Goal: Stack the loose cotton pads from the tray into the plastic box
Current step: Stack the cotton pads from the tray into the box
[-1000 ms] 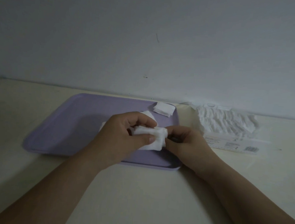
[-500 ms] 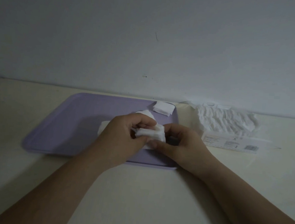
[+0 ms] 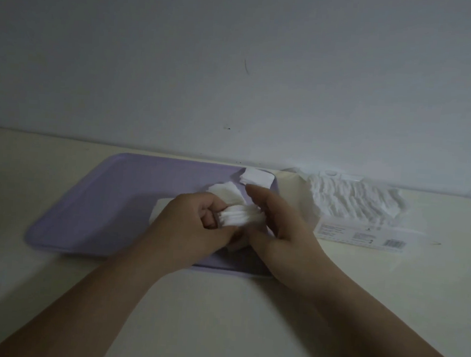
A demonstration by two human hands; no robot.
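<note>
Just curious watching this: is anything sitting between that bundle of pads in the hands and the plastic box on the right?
Nothing visible. The pad stack is held over the tray; only the tray's right rim and bare table separate it from the plastic box.

Two hands (image 3: 196, 226), one tray (image 3: 109, 196), one plastic box (image 3: 359, 233), several cotton pads (image 3: 238, 218).

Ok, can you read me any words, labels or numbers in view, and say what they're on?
No text here is legible.
Label on the front of the plastic box: lines of small print, too blurred to read.
Barcode on that label: bars show, digits unreadable.
Tray, cotton pads, wall: no print visible.
</note>
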